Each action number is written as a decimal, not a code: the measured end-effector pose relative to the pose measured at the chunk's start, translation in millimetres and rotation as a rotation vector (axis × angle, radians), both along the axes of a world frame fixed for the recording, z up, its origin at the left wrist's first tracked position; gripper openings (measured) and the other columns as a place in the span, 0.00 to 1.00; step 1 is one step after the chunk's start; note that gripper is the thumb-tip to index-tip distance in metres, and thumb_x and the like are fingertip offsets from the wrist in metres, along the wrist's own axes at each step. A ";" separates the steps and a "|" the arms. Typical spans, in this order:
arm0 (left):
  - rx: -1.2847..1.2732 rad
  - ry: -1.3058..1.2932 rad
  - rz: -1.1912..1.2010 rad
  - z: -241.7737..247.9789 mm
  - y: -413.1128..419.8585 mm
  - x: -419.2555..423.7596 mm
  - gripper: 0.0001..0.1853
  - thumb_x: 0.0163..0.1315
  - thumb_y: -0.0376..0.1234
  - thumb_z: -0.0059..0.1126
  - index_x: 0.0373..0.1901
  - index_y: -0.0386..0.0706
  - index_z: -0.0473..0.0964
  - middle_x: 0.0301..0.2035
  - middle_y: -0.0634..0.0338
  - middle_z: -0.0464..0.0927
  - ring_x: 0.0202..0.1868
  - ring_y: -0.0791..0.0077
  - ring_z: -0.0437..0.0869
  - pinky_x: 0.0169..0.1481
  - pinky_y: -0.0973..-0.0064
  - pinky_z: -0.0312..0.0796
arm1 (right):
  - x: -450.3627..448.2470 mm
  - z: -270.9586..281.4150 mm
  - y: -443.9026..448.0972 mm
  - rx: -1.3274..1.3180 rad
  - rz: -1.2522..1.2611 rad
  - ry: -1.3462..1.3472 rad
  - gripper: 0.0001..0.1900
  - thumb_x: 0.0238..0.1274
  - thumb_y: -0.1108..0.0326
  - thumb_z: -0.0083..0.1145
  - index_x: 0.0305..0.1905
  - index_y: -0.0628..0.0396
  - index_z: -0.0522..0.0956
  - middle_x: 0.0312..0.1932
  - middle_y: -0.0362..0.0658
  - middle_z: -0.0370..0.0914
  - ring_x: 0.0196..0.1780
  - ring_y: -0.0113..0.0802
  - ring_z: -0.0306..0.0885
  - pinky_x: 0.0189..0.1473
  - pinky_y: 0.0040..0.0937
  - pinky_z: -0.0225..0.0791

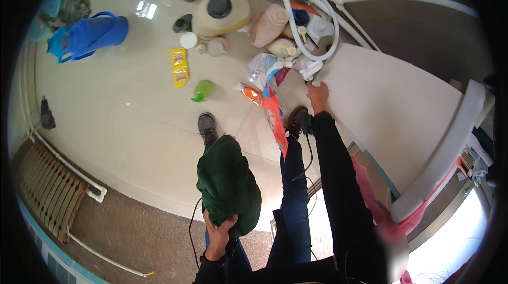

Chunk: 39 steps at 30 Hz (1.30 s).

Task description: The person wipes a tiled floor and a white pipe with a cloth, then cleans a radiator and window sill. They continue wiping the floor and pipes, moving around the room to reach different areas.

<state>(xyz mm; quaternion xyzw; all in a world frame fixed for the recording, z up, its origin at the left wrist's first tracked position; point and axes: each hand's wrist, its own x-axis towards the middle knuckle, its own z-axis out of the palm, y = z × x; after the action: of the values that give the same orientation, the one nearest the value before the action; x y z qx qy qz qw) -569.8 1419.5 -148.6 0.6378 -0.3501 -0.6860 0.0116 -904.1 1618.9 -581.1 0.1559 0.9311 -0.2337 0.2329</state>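
Observation:
A dark green cloth [228, 180] hangs bunched from my left hand [219, 233], which grips its lower end above my left leg. My right hand [318, 96] reaches forward to the near corner of a smooth white panel [393, 101]. Its fingertips are partly hidden there, beside a small white object, so I cannot tell if they hold anything. Just beyond them lies a white trigger sprayer head [311, 70]. Left of that hand, a crumpled plastic bag [264, 70] and a red plastic wrapper [274, 115] lie near my right shoe [297, 119].
Several bottles crowd the floor, including a large black-capped jug [222, 14] and a pink bottle [270, 26], under a looped white hose [291, 26]. A green bottle [204, 90], yellow sachets [180, 67] and a blue thermos flask [99, 34] lie leftward. A radiator [47, 188] stands lower left.

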 end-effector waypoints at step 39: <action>-0.726 0.519 0.643 319.8 62.3 225.5 0.12 0.54 0.22 0.59 0.41 0.39 0.72 0.34 0.64 0.78 0.35 0.83 0.79 0.38 0.83 0.71 | 275.0 717.5 -82.8 -1.302 0.878 -0.661 0.25 0.51 0.73 0.63 0.58 0.60 0.72 0.54 0.42 0.75 0.57 0.31 0.71 0.64 0.32 0.60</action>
<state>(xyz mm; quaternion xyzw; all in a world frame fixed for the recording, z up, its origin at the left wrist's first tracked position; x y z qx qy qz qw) -344.3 1481.8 171.3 0.4777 -0.3373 -0.6179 0.5256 -629.1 1536.1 136.4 -0.3240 0.4713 -0.5534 0.6055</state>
